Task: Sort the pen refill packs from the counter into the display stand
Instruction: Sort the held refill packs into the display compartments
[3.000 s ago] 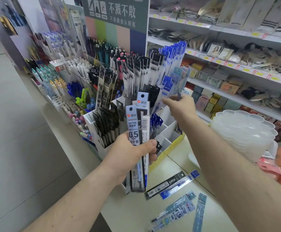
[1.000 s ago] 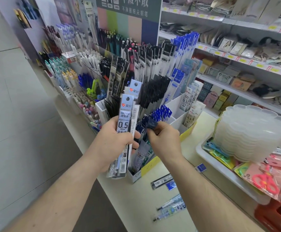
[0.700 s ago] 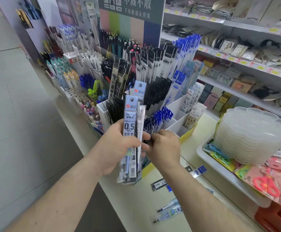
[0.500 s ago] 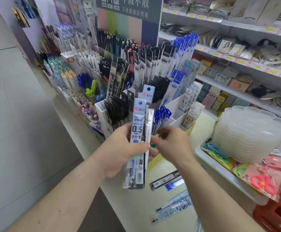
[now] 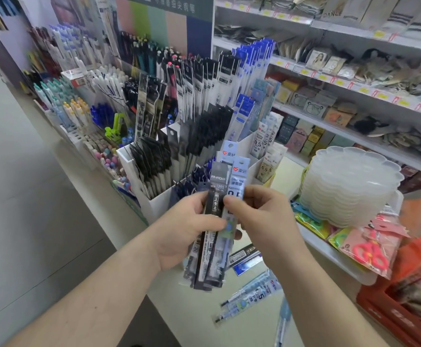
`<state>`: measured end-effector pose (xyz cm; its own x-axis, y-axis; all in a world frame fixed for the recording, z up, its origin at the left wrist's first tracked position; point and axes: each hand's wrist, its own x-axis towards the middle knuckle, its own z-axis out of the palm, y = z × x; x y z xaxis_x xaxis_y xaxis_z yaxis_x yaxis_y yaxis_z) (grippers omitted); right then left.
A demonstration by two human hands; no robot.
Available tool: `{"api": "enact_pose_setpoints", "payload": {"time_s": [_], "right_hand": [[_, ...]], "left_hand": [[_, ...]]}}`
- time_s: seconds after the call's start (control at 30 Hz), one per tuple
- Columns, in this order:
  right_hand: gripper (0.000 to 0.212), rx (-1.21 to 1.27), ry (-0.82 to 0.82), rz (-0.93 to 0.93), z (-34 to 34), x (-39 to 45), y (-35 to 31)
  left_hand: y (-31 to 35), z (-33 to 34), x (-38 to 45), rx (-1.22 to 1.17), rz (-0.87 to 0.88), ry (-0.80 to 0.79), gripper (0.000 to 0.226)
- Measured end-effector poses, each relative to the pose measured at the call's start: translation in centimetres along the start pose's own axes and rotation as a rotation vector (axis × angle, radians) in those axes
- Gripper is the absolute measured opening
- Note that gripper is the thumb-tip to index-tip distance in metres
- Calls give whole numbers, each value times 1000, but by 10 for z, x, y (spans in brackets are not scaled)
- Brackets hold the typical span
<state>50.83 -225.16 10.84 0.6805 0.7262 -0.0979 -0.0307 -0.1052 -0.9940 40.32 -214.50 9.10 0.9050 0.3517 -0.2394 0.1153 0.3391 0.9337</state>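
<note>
Both hands grip a fanned bundle of long, flat, clear plastic pen refill packs [image 5: 214, 236] held upright: left hand [image 5: 182, 234] clenched round the middle, right hand [image 5: 257, 216] pinching a pale blue-headed pack. Bundle hangs over the cream counter [image 5: 199, 311], just before the white compartmented display stand [image 5: 154, 204]. Loose packs [image 5: 250, 298] lie on counter.

Both hands meet over the bench [image 5: 199, 319]: the left hand [image 5: 179, 236] grips a fan of refill packs [image 5: 214, 236], the right hand [image 5: 259, 216] pinches the front pack. Behind stands the white display stand [image 5: 159, 199]; loose packs [image 5: 252, 294] lie on the bench.
</note>
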Motion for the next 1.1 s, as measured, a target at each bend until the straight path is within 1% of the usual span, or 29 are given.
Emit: {"api": "enact_pose_setpoints", "payload": {"time_s": [0.07,0.13,0.3,0.43,0.57,0.67,0.8,0.9,0.97,1.03,1.1], "right_hand": [[22,29,14,-29,-6,-1,2],[25,36,35,-51,-11,0,4],[16,218,117,-6,-22,2,8],[17,280,73,42,-19,0,12],[17,251,63,5,-8,1,19],[10,209,53,27,-12,5,27],[13,165,59,62,-16,6,33],[15,239,92,120,-23,8,33],[12,309,53,146,-27,8,32],[14,308,-2,154,-31,5,32],[15,283,-59,159,-33,1,30]], "left_hand": [[-2,2,1,34,5,22,41],[-2,4,3,75,20,72,35],[-4,4,7,22,16,122,35],[-6,8,9,47,51,164,34],[-10,13,13,54,66,185,40],[-11,12,12,44,12,177,47],[-8,16,11,-77,-173,136,36],[-6,18,13,-197,-302,118,40],[-4,18,13,-241,-362,93,33],[-2,18,13,-275,-382,84,32],[-3,17,13,-249,-319,84,31]]}}
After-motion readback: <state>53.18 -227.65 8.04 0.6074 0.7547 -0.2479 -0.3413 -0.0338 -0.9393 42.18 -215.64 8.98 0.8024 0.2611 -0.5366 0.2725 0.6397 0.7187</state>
